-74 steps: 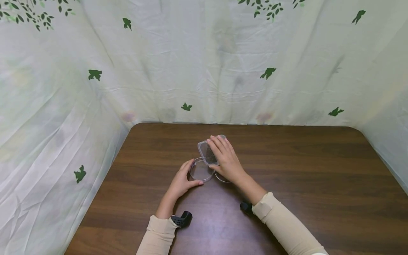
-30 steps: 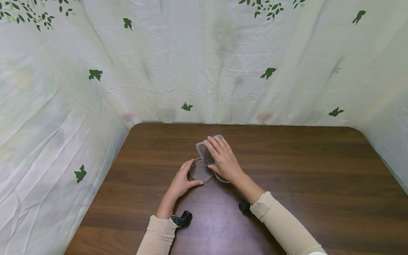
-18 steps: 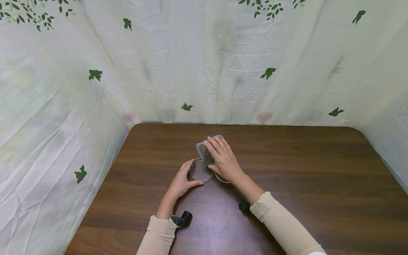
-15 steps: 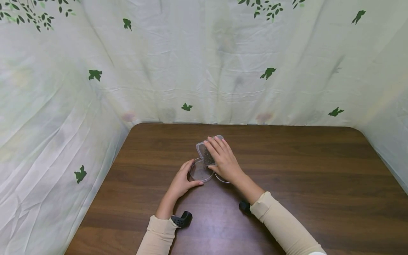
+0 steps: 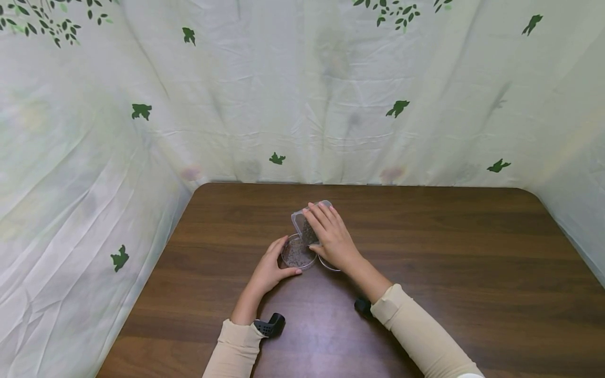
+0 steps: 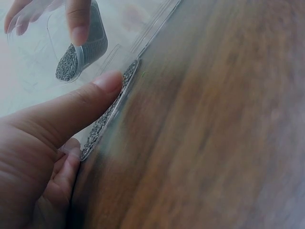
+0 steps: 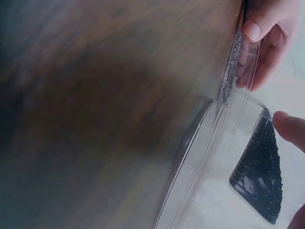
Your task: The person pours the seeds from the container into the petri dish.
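My left hand (image 5: 270, 270) holds a clear petri dish (image 5: 309, 266) on the table, thumb and fingers around its rim. A layer of dark grey granules (image 6: 101, 126) covers its bottom. In my right hand (image 5: 334, 239) is a clear plastic box (image 5: 296, 218), gripped from above and tilted over the dish. More of the granules (image 7: 261, 167) lie heaped inside the tilted box, as both wrist views show. Just to the right of the dish lies a second round clear dish or lid (image 7: 193, 162), partly hidden under my right hand in the head view.
The brown wooden table (image 5: 449, 252) has rounded far corners. A pale curtain (image 5: 302, 94) with green leaf and bird prints hangs behind it and along both sides. Each wrist wears a black camera (image 5: 271, 325).
Granules now cover the bottom of the petri dish, which looked bare at first. My right hand has shifted slightly left with the box. The left hand has stayed in place.
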Action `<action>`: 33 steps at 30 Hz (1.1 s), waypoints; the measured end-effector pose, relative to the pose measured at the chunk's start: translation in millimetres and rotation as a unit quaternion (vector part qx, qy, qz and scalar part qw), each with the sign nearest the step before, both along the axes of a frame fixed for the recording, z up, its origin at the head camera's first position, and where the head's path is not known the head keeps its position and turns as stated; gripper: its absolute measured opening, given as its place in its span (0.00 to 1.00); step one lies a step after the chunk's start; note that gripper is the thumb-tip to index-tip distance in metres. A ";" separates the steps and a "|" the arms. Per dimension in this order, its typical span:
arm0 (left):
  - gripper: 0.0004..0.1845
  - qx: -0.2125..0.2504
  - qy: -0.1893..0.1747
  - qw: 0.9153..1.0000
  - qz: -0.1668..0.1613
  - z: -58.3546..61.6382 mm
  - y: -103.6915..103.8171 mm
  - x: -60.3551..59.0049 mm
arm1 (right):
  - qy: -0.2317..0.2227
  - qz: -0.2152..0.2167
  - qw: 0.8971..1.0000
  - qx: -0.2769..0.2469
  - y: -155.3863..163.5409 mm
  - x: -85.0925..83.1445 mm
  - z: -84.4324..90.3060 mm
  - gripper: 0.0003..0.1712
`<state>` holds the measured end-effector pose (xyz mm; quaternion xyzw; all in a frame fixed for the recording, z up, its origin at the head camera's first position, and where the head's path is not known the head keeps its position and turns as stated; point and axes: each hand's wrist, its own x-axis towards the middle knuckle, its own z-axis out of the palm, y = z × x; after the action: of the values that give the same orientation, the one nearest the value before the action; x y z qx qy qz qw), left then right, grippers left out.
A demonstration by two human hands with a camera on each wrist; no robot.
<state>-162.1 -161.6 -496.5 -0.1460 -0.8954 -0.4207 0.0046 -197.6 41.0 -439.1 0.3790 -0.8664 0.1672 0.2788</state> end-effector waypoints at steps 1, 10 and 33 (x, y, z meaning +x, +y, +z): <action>0.46 0.001 0.000 1.000 0.002 -0.1 0.2 -0.1 | 0.000 0.001 1.000 0.000 -0.2 -0.2 -0.2 0.55; 0.47 -0.001 0.002 1.000 0.004 0.4 0.4 -0.7 | 0.000 0.002 1.000 0.001 -0.6 -0.9 -0.4 0.55; 0.47 -0.004 -0.009 1.000 0.007 2.2 0.7 0.3 | -0.004 -0.003 1.000 0.012 1.0 -1.3 -2.4 0.56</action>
<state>-161.7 -160.9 -494.3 -0.1357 -0.8980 -0.4186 -0.0007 -198.8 42.0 -441.4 0.3793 -0.8703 0.1578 0.2717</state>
